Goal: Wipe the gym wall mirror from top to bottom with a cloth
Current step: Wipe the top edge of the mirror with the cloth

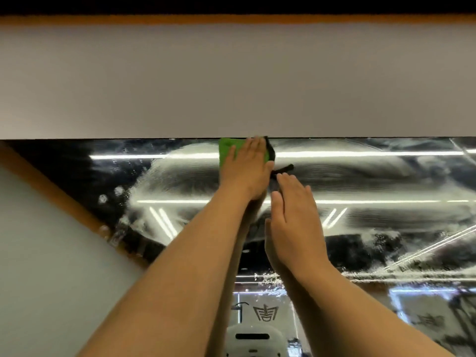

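Plain grey-white wall band (231,81) sits directly above the grip, full width. Above that is a thin orange-brown trim strip (231,19), then a black band (231,3) at the top edge. Down-left of the grip: pale side panel (51,253) with an orange-brown diagonal edge (74,199). Well below the grip, reflected: dark emblem (265,312), white rounded housing (255,328) with a dark slot. Reflected white light strip (360,153) runs right at grip level.

Mirror (360,176): glossy glass, smeared with streaky white film. Cloth (226,150): soft green fabric, matt. Wall (231,81) above: smooth, matt.
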Tool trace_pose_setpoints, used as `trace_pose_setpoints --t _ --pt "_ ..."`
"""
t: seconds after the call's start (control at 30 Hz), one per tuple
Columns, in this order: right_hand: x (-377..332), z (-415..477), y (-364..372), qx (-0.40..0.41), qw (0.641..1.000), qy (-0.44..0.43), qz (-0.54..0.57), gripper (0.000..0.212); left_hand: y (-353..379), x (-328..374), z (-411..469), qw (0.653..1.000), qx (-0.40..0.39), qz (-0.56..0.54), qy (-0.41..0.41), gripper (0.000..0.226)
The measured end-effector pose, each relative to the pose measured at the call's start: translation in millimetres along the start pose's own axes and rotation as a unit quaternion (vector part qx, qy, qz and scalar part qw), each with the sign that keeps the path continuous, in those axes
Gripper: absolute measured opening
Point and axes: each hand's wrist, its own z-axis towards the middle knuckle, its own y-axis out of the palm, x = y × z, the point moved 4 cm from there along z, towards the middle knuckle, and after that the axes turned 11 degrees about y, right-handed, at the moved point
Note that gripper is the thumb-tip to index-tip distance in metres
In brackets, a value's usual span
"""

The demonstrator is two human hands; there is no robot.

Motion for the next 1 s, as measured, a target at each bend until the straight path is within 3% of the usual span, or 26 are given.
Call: trace_pose_setpoints --t 0.2,0.43,0.57,0.77,1.0 --pt "-3.5 -1.6 0.3 -0.009 0.996 -0.022 -0.087 0.048 -3.1 -16.9 -12.8 0.998 -0.015 -0.013 0.067 0.057" --pt "-5.8 -2.8 3.0 -0.006 0.995 -0.024 -0.095 0.06 -8.1 -63.6 -6.7 1.0 -0.005 -0.011 0.008 0.057" --pt "-4.9 -1.7 6.2 0.0 0.994 -0.028 -0.109 0.063 -6.5 -45.7 11.4 1.0 0.008 -0.008 -0.021 0.057" --pt "-3.7 -1.4 4.2 0.007 0.995 -0.036 -0.097 0.065 0.0 13.9 33.1 0.998 -0.013 -0.016 0.057 0.056" --pt "-5.0 -1.6 -0.2 -0.017 0.993 -0.024 -0.11 0.056 -7.0 -23.3 5.4 0.997 -0.014 -0.013 0.071 0.055"
